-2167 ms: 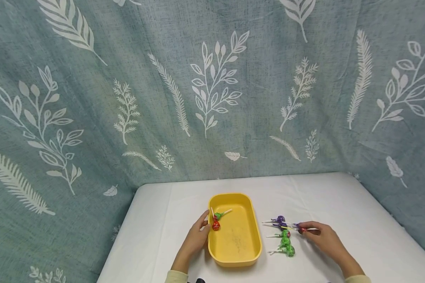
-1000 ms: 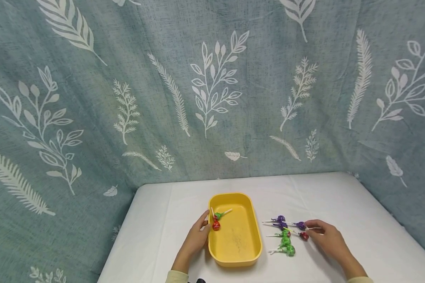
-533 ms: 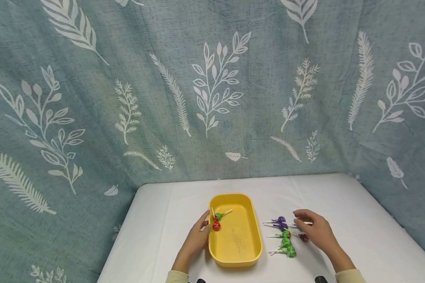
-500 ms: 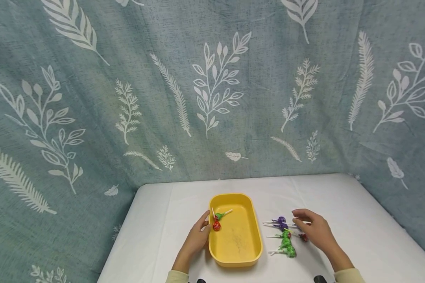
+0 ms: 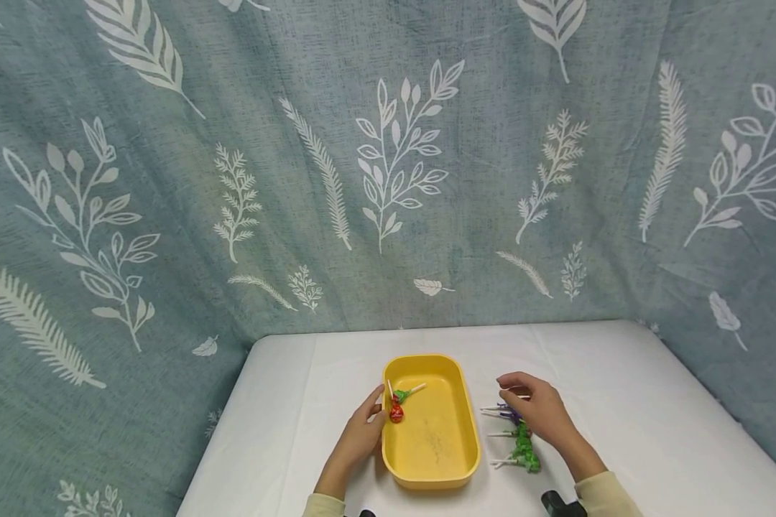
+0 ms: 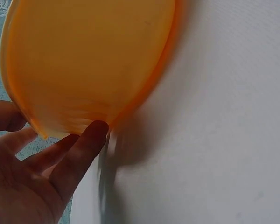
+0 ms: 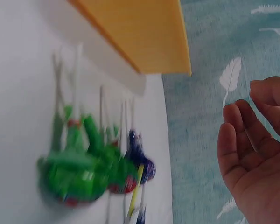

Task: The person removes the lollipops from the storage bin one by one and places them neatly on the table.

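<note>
My left hand [image 5: 360, 434] rests at the left side of a yellow plastic tray [image 5: 475, 459], its fairly straight fingers touching the wall; the left wrist view shows the fingertips [image 6: 100, 127] against it. Inside the tray lie a red lollipop [image 5: 396, 413] and a green lollipop [image 5: 399, 396]. My right hand [image 5: 543, 409] hovers over the lollipops right of the tray. In the right wrist view its fingers are loosely bent, with nothing visible between them. Green lollipops [image 5: 525, 459] and purple lollipops [image 5: 509, 414] lie there, sticks towards the tray. The right hand hides part of the row.
A white cloth [image 5: 284, 431] covers the table. Behind and beside it hangs a blue-green curtain [image 5: 336, 301] with white leaf patterns. A yellow stick [image 7: 136, 191] shows among the lollipops in the right wrist view.
My right hand has left the purple and red lollipops at the right end of the group and moved left and back, over the other purple ones. The left hand and tray stay put.
</note>
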Tool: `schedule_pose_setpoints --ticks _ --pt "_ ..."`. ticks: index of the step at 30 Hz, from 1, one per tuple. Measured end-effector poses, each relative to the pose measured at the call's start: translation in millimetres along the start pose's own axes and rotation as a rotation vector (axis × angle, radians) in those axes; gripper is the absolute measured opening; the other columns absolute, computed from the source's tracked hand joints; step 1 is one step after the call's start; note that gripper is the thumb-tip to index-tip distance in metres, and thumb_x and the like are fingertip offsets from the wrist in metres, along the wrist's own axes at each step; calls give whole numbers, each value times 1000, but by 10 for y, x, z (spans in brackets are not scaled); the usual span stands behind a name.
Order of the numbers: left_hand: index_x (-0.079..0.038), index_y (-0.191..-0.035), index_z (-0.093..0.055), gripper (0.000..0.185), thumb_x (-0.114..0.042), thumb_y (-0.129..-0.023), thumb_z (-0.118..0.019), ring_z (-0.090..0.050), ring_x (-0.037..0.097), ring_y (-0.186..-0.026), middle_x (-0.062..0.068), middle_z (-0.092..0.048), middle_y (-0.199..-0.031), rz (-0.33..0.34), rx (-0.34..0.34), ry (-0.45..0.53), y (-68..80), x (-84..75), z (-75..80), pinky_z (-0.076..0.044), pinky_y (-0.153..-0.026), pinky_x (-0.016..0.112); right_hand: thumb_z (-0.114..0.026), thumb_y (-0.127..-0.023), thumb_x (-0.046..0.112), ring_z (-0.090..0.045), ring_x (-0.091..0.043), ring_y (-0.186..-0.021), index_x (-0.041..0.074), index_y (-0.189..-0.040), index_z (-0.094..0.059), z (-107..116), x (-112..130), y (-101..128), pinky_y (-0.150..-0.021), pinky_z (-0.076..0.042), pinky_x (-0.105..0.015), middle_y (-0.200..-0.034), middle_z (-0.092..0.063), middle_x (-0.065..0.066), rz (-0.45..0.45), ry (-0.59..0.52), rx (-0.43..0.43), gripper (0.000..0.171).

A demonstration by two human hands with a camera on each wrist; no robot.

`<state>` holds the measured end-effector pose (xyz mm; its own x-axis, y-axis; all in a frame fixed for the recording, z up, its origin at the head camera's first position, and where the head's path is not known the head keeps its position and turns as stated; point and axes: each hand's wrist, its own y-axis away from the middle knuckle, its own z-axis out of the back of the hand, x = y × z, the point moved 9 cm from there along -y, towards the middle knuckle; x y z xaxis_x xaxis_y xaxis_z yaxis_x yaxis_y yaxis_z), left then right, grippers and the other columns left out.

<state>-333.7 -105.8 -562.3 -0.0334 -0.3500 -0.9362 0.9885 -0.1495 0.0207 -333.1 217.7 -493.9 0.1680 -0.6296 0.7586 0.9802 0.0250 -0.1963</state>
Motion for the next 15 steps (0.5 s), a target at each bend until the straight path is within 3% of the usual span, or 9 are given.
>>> schedule_pose_setpoints --ticks 7,15 --pt "-15 -156 -42 54 -16 -104 -53 -57 35 -116 22 -58 -132 -4 -4 -8 11 -17 4 -48 -98 57 -70 -96 12 -69 -30 -99 8 -115 -71 -152 246 -88 -79 -59 -41 -111 -72 -11 54 -47 28 20" --pt "-15 -156 -42 54 -16 -104 -54 -59 36 -116 23 -59 -132 -20 1 -10 14 -34 9 -49 -97 56 -68 -98 14 -68 -30 -103 7 -118 -71 -276 395 -189 -82 -58 -42 -114 -71 -10 48 -82 60 22"
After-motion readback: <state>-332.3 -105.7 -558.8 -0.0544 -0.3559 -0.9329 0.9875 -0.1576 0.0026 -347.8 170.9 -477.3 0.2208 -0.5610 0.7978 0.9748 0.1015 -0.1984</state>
